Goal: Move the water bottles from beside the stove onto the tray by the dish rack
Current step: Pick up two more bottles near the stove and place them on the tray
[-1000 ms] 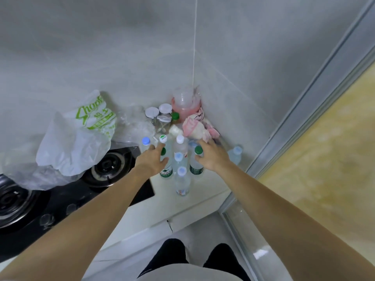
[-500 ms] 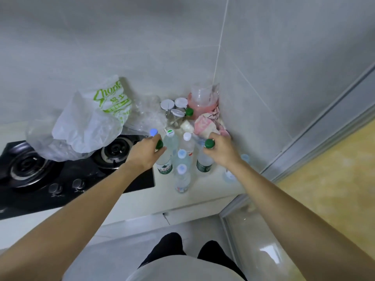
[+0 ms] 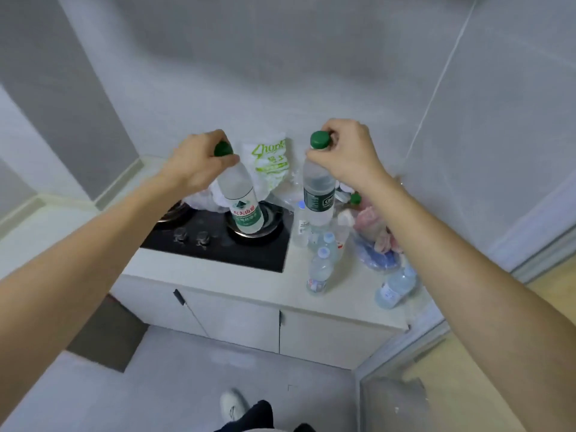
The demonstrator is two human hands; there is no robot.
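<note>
White kitchen counter (image 3: 218, 269) runs left to right, its right end meeting the grey tiled wall corner. Black glass two-burner stove (image 3: 237, 247) is set into the counter's middle, two knobs along its front edge.

Both forearms extend forward from the lower corners, wrists bent so the hands hang from above, raised over the counter.

White plastic shopping bag with green lettering (image 3: 268, 163) sits at the counter's back edge, behind the stove.

Left hand (image 3: 199, 163): fingers and thumb curled round the neck of a clear plastic water bottle with a green cap and green-and-white label (image 3: 240, 201). Bottle tilted, base toward the right, hanging in the air above the stove's right burner.

Right hand (image 3: 346, 154): fingers curled, pinching the neck just under the cap of a clear plastic water bottle with a green cap and dark green label (image 3: 318, 188). Bottle close to upright, in the air over the counter's right end.

Small clear water bottles with pale blue caps (image 3: 321, 263) stand clustered on the counter's right end, just beside the stove; one stands apart near the front right corner (image 3: 396, 285). Pink crumpled item (image 3: 374, 226) lies at the back right, blurred.
</note>
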